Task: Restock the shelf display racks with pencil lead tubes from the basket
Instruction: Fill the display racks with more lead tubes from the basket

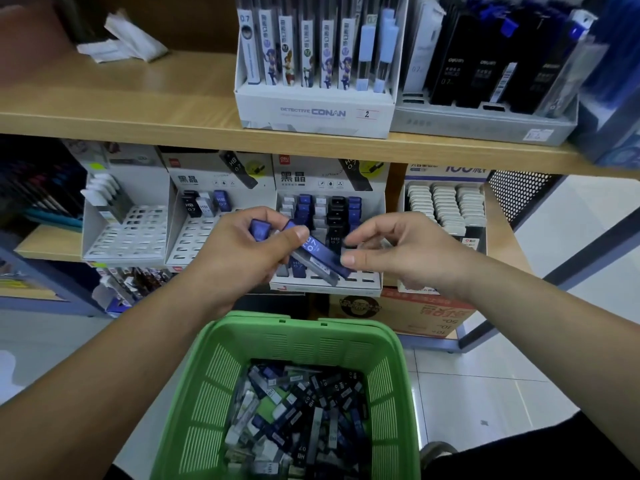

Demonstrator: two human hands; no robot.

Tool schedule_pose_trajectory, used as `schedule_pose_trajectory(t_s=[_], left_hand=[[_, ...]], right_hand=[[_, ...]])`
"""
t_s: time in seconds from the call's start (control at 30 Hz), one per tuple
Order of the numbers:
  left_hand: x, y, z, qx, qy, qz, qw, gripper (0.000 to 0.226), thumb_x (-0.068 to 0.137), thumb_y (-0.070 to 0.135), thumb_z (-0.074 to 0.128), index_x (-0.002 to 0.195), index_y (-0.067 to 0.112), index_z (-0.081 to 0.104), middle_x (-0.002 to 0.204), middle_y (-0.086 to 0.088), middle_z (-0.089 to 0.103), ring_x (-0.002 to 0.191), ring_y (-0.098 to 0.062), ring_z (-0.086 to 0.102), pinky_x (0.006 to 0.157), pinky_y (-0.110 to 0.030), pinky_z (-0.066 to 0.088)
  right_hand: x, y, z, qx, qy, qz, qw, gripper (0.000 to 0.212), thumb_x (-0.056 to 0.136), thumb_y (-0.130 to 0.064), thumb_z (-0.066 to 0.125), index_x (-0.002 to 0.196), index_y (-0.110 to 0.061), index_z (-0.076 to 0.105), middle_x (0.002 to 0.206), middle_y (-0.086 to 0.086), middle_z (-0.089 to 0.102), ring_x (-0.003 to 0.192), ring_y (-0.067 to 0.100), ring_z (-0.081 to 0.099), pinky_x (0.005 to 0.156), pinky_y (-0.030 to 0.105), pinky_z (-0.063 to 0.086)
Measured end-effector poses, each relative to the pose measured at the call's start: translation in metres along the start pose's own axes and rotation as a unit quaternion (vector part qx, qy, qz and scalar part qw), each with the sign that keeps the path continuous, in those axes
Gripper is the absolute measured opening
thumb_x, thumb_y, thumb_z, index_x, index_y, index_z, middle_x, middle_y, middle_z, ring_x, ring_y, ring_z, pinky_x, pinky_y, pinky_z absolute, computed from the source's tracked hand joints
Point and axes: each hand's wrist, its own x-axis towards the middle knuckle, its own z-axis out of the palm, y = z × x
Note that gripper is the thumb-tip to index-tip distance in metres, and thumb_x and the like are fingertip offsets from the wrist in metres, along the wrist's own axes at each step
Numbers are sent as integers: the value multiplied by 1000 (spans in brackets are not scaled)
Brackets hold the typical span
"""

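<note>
My left hand (242, 249) grips a bunch of blue pencil lead tubes (317, 252) in front of the lower shelf. My right hand (391, 252) pinches the far end of one of those tubes between thumb and fingers. Behind the hands stands a white display rack (329, 188) partly filled with blue, black and white tubes. To its left is a second rack (204, 233) holding three tubes and many vacant slots. The green basket (287, 344) sits below my arms, with several loose lead tubes (301, 417) piled in its bottom.
A third slotted rack (128, 233) stands at the far left of the lower shelf, an eraser box (446, 206) at the right. The upper wooden shelf (138, 123) carries a Conan lead box (315, 109) and a grey tray of black packs (485, 123). Tiled floor lies at the right.
</note>
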Motion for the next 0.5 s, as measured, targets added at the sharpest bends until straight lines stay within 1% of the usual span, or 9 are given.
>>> schedule_pose_trajectory(t_s=[0.03, 0.07, 0.1, 0.17, 0.2, 0.27, 0.33, 0.4, 0.5], left_hand=[[-2, 1, 1, 11, -16, 2, 1000, 14, 91, 24, 78, 88, 13, 70, 60, -8, 55, 50, -18, 37, 49, -25, 29], [-4, 3, 2, 23, -33, 6, 999, 14, 91, 24, 78, 86, 14, 70, 58, -7, 55, 49, -17, 37, 48, -25, 30], [-7, 4, 3, 36, -45, 12, 998, 14, 91, 23, 78, 86, 14, 70, 58, -6, 56, 47, -16, 39, 46, -24, 31], [-11, 7, 6, 63, -54, 31, 996, 14, 91, 23, 78, 88, 13, 70, 58, -5, 58, 46, -13, 43, 43, -24, 35], [-13, 8, 7, 77, -52, 42, 995, 13, 91, 23, 78, 90, 13, 70, 58, -7, 58, 47, -13, 45, 43, -23, 37], [-14, 12, 4, 116, -33, 62, 991, 13, 89, 26, 80, 95, 21, 71, 59, -7, 59, 51, -15, 50, 45, -23, 42], [-10, 14, -3, 176, -2, 81, 981, 24, 83, 30, 85, 100, 26, 67, 62, 4, 61, 50, -6, 53, 47, -18, 44], [-5, 13, -9, 243, 26, 109, 964, 32, 76, 34, 90, 96, 28, 66, 71, 7, 61, 52, 2, 51, 50, -13, 43], [3, 7, -7, 297, 41, 143, 943, 28, 73, 34, 92, 82, 31, 66, 69, 9, 60, 57, 0, 52, 54, -12, 45]], right_hand=[[0, -2, 5, -19, 10, -35, 999, 25, 83, -17, 84, 107, -12, 78, 84, 0, 69, 51, 0, 56, 50, 14, 42], [0, -3, 10, -37, 13, -68, 997, 21, 85, -16, 83, 105, -14, 79, 87, -2, 73, 63, -3, 63, 61, 14, 49], [1, -3, 16, -58, 6, -92, 994, 17, 86, -15, 82, 103, -16, 79, 86, -6, 74, 73, -1, 65, 71, 15, 52], [2, -3, 24, -100, -18, -124, 987, 15, 88, -13, 80, 101, -20, 78, 80, -9, 68, 76, 1, 63, 76, 13, 49], [3, -3, 26, -113, -19, -133, 985, 18, 90, -12, 79, 104, -23, 77, 80, -5, 66, 75, 2, 60, 74, 12, 47], [5, -4, 25, -109, 4, -130, 985, 35, 93, -10, 74, 119, -33, 68, 87, 11, 65, 72, 8, 58, 66, 13, 47], [6, -6, 18, -80, 39, -108, 990, 48, 96, -7, 70, 131, -38, 58, 95, 20, 63, 59, 9, 56, 53, 18, 46], [9, -4, 8, -31, 76, -77, 994, 51, 97, -3, 66, 135, -35, 55, 92, 16, 62, 49, 10, 58, 45, 20, 45], [13, 4, -4, -4, 127, -63, 990, 33, 99, -8, 66, 121, -31, 57, 81, 9, 62, 50, 30, 63, 38, 24, 39]])
